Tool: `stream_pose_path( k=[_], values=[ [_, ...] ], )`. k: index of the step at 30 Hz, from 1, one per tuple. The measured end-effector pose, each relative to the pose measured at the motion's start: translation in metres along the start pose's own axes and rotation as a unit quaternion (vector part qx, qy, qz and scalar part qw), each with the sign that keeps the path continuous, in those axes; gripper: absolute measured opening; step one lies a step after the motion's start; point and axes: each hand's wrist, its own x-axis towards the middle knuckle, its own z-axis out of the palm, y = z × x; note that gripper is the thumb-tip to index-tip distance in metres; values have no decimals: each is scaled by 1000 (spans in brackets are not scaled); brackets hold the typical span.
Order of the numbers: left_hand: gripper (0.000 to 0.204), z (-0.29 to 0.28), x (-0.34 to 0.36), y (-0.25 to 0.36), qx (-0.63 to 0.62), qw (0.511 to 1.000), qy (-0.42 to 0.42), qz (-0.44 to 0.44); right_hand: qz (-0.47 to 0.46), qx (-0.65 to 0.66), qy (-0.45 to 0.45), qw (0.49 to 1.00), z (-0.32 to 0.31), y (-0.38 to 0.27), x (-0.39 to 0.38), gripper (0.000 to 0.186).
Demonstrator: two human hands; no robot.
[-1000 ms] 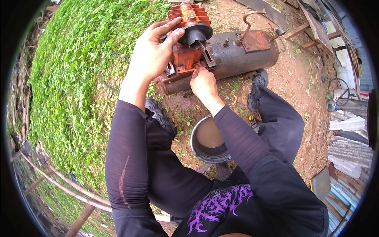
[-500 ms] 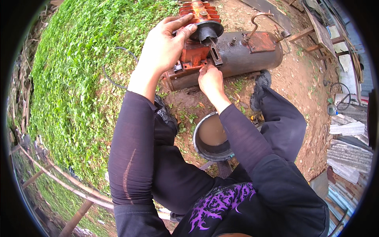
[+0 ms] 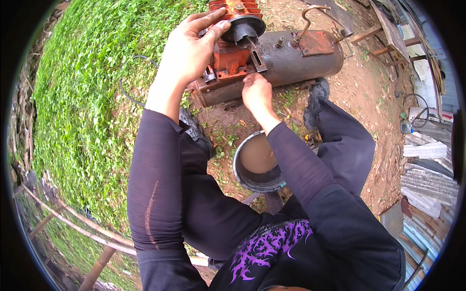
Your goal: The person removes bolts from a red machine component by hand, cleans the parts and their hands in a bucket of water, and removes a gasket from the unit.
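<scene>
An orange finned compressor cylinder (image 3: 237, 8) with a dark round flange sits at the top of the view. My left hand (image 3: 184, 51) grips its near-left side, thumb along the flange and fingers over the fins. Below it is an orange crankcase housing (image 3: 230, 63), mounted on a dark, grimy cylindrical tank (image 3: 308, 62) lying on its side. A slotted metal bracket (image 3: 258, 59) stands at the housing's right. Just below this bracket, my right hand (image 3: 257, 93) is closed with fingers curled at the mount's near edge; whatever is in its fingers is hidden.
A dark bucket (image 3: 237, 167) of murky brown water stands between my legs. A curved pipe (image 3: 307, 18) rises from the tank. Grass (image 3: 92, 87) spreads at left, beside a bamboo rail (image 3: 80, 224). Corrugated sheets (image 3: 429, 182) and a wooden bench (image 3: 388, 31) are at right.
The whole scene has shifted slightly left and up in the picture. My right hand has drawn back a little from the housing; my left hand keeps its grip on the cylinder.
</scene>
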Motion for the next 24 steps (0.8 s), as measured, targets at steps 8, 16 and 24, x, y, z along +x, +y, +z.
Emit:
stream_pose_path(
  k=[8,16,24],
  values=[
    [39,-1,-2,10,-57,997,-1,-45,32,39,47,998,2,4,-1,20],
    [39,0,-1,10,-59,997,7,-48,68,23,-17,997,-10,-13,5,28],
    [39,0,-1,16,-73,994,-10,-76,77,17,-44,996,-4,-7,7,26]
  ],
)
